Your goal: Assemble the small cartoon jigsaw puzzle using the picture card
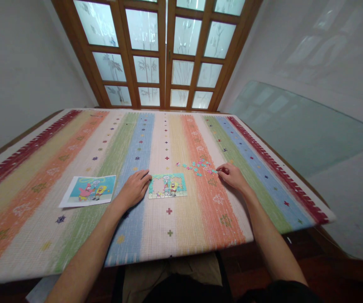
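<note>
A partly assembled jigsaw puzzle (175,190) with cartoon figures lies on the striped tablecloth in front of me. Two gaps in it show the cloth beneath. My left hand (136,187) rests at the puzzle's left edge, its fingers loosely extended and fingertips touching or very near the border. To the right, my right hand (231,176) has thumb and forefinger pinched together at a small puzzle piece (214,171). Just beyond those fingertips, loose puzzle pieces (199,166) in turquoise and pink are scattered over the orange stripe.
A printed reference picture (89,190) on white paper lies left of my left hand. The striped tablecloth (175,227) covers the large table. A small thin item (96,115) lies near the far left edge. Wooden glass-paned doors (165,54) stand behind the table.
</note>
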Motion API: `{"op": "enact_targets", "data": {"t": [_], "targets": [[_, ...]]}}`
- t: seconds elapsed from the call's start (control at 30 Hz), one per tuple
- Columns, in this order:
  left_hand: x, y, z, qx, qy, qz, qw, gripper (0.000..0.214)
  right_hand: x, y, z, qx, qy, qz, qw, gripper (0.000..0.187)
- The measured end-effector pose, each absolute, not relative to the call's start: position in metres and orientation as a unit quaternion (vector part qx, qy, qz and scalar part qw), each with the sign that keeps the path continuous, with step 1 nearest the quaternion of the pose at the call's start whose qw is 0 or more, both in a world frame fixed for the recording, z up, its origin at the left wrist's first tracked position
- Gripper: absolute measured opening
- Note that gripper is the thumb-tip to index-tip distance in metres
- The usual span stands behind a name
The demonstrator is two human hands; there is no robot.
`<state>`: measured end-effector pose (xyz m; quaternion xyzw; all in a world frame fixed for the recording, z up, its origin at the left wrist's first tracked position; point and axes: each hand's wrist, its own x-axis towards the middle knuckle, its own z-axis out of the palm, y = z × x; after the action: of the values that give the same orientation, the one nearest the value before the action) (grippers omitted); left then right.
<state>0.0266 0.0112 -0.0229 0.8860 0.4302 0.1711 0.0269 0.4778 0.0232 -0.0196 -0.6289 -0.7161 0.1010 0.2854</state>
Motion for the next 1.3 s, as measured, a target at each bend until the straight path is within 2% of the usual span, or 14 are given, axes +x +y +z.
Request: {"op": "enact_targets", "data": {"t": [0.43,0.83,1.3], "targets": [[0.0257,0.0115,-0.0277,0.880,0.443,0.169,0.018,0.038,0.4777,0.0201,-0.0191,-0.635,-0.701,0.118,0.301,0.018],[0.0264,0.0109,-0.0257,0.879,0.444,0.172,0.035,0.035,0.4754,0.0172,-0.0152,-0.624,-0.702,0.140,0.312,0.014],[0.0279,0.0097,-0.0240,0.881,0.443,0.163,0.026,0.040,0.4747,0.0196,-0.0145,-0.629,-0.704,0.136,0.301,0.020]]}}
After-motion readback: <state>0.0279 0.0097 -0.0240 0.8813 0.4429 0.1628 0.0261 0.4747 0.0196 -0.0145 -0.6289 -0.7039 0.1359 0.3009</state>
